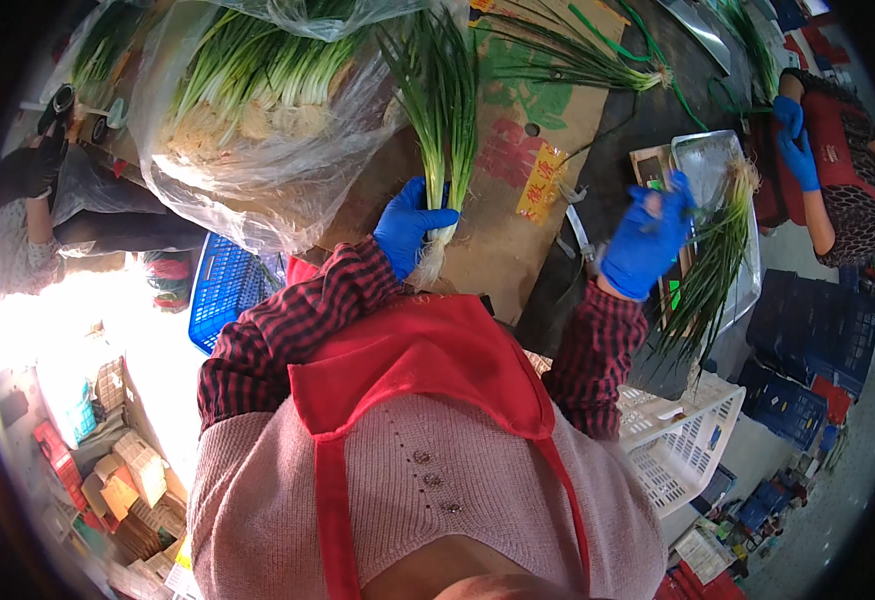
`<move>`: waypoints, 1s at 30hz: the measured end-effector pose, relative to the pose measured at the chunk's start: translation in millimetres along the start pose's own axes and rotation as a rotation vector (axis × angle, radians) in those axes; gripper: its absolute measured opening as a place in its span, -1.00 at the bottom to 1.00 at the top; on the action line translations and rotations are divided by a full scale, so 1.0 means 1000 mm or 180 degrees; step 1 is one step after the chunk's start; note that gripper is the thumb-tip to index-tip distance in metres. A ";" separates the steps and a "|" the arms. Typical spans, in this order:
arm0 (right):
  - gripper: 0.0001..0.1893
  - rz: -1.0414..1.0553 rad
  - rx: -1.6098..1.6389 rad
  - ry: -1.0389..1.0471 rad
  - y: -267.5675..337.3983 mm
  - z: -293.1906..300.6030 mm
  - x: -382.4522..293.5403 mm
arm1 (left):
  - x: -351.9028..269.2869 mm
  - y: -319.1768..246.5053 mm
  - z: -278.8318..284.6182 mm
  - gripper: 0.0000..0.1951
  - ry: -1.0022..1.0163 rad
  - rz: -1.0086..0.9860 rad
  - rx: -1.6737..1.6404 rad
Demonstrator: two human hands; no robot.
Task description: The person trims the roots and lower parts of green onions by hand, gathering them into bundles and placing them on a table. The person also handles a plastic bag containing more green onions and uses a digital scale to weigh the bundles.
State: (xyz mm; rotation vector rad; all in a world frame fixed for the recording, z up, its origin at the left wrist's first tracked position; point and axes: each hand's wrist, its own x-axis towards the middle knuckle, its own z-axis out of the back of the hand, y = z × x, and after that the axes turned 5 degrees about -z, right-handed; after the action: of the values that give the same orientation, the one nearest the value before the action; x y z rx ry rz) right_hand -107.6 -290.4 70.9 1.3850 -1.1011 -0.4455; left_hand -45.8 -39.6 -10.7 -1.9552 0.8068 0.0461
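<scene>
In a blue glove, my left hand [407, 229] grips a bunch of scallions [449, 112] near its white root end, with the green leaves pointing away from me. My right hand [641, 244], also gloved in blue, is raised beside a metal tray [707, 150]. Motion blurs its fingers, so whether they hold anything is unclear. Another bunch of scallions [715, 251] lies across that tray, roots at the far end. Under the left-hand bunch is a flattened cardboard sheet [497, 247]. A clear plastic bag [257, 217] at the upper left holds many scallions [272, 82].
Loose scallions [595, 67] and green ties [636, 52] lie at the table's far side. A blue basket [216, 285] stands left, a white crate [677, 450] lower right. One person's gloved hands [797, 142] are at right; another's dark-gloved hand [40, 161] is at left.
</scene>
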 end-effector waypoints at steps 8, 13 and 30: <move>-0.73 -0.1269 -0.1195 0.1980 -0.044 -0.086 -0.100 | 0.005 0.017 0.003 -0.63 -0.0170 -0.0532 0.0255; -0.76 -0.1404 -0.1225 0.1897 -0.065 -0.078 -0.105 | 0.003 0.021 0.008 -0.61 -0.0386 -0.0395 -0.0144; -0.79 0.1597 -0.3183 0.1523 -0.059 -0.069 -0.109 | -0.001 0.007 -0.007 -0.69 -0.0097 0.0594 -0.1259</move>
State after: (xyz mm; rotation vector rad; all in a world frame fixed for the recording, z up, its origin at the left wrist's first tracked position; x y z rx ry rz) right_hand -83.1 -176.4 -9.5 0.2782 -0.6230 -0.2116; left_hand -52.9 -46.6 -12.3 -2.2324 1.0168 0.3705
